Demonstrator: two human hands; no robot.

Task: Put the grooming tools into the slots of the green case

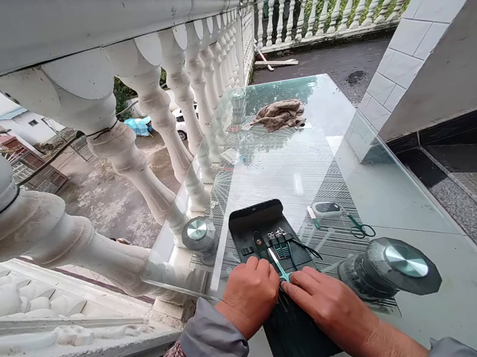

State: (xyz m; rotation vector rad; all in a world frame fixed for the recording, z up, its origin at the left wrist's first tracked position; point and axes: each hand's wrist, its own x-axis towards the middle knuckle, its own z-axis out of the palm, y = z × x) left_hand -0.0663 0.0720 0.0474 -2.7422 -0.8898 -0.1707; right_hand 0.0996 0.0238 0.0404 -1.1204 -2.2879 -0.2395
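An open black manicure case (263, 220) lies on the glass table in front of me. Held in its loops are nail clippers (282, 250), a slim black tool with a rounded end (258, 240) and another tool with dark curved handles (307, 248). My left hand (250, 296) is closed over the case's left side, its fingertips hidden. My right hand (330, 302) is also closed, thumb and forefinger pressed on a slim teal-and-silver tool (280, 265) lying in the case. The tool's lower end is covered by my fingers.
Right of the case lie teal-handled scissors (362, 230), a grey oval item (326, 208) and a small teal-and-white piece (313, 217). A crumpled brown cloth (280, 115) rests at the far end. The glass table (385, 191) stands beside a white balustrade (144, 157).
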